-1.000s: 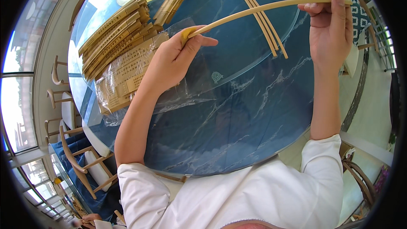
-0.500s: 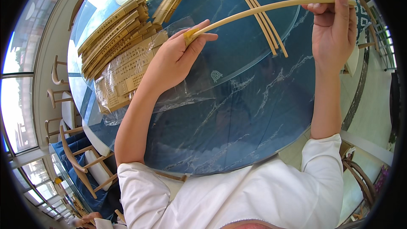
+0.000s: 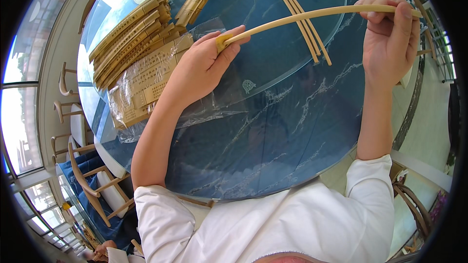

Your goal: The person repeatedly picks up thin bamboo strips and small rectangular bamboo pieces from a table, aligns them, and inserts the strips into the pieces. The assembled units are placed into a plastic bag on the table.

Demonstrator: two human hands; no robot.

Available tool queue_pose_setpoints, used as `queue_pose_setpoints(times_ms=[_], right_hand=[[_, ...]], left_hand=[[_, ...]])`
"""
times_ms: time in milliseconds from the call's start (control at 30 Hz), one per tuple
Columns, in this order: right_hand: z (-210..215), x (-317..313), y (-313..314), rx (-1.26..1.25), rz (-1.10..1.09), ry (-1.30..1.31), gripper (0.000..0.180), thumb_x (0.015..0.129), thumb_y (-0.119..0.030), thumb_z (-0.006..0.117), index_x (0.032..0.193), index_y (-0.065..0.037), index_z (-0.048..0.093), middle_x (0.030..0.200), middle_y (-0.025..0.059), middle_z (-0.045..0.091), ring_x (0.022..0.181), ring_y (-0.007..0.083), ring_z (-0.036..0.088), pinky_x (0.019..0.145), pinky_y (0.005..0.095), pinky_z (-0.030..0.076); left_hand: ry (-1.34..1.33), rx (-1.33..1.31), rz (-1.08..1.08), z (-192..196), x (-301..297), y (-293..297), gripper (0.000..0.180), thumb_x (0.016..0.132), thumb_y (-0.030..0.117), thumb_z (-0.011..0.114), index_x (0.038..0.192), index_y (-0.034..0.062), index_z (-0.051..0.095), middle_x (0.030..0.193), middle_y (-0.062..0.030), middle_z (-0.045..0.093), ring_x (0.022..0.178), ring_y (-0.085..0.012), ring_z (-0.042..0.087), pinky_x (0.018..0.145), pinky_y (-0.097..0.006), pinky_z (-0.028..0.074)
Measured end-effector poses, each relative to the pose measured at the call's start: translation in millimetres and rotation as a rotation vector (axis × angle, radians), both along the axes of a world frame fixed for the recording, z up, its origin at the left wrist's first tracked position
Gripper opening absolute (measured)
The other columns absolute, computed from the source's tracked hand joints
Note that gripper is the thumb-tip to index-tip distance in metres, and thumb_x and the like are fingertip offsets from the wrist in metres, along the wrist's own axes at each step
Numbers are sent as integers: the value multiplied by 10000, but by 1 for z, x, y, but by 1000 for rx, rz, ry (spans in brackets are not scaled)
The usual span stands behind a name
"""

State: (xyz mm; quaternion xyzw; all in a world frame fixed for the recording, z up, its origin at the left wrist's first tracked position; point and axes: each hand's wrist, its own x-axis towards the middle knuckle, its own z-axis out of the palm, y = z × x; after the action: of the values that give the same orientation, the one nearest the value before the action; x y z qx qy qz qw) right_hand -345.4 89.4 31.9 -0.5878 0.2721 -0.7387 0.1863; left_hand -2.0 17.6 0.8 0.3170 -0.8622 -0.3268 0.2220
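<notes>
Two hands share one long, pale stick [image 3: 312, 14], raised over the far half of the round blue tabletop [image 3: 253, 160]. The left hand [image 3: 201, 68] has thumb and fingers closed on one end, with a yellow patch [image 3: 222, 43] pressed between, perhaps to shield the skin; the right hand [image 3: 391, 48] pinches the opposite end by the tabletop's right edge, probably to steady it. Toward the left edge, clear plastic [image 3: 222, 116] seems to keep a packet of bamboo-like slips [image 3: 152, 75] together. Beyond it, slip bundles [image 3: 129, 41] lie stacked lengthwise, apparently for order. Loose sticks [image 3: 308, 45] rest farther off, ending near the rim of the glass turntable [image 3: 285, 81].
</notes>
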Motion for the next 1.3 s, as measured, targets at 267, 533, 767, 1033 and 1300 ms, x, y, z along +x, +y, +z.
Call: queue_pose_setpoints(times_ms=[267,533,767,1033,1300], right_hand=[[5,0,1,-11,28,58,363,1175,-235,421,1079,-4,684,825,98,604,788,235,570,872,472,508],[6,-1,2,-12,35,42,339,1169,-235,454,1075,-10,690,821,96,615,793,241,587,862,470,518],[5,5,2,-12,-18,10,332,1167,-229,455,1080,-12,690,815,100,622,782,247,599,846,482,538],[13,-3,5,-73,33,157,343,1171,-238,418,1098,-15,669,802,95,592,781,253,587,848,481,530],[17,12,0,14,48,12,203,1145,-242,541,1082,-73,633,837,79,664,780,183,657,710,339,540]], left_hand=[[-51,26,29,-2,0,0,370,1135,197,579,1485,90,631,1228,2,760,873,-93,597,791,-250,489],[-42,81,-10,8,0,3,382,1111,233,576,1453,92,671,1128,-38,719,821,-117,547,734,-277,451],[-17,-191,-14,8,0,4,437,1099,202,424,1408,39,685,1051,-134,757,1040,-286,691,1113,-430,431],[-78,208,32,29,6,6,466,1125,289,426,1372,30,724,1167,-124,795,1188,-241,708,1110,-402,471],[-15,336,-122,36,13,-4,467,1125,300,426,1266,27,778,931,-66,785,799,-123,635,774,-308,492]])
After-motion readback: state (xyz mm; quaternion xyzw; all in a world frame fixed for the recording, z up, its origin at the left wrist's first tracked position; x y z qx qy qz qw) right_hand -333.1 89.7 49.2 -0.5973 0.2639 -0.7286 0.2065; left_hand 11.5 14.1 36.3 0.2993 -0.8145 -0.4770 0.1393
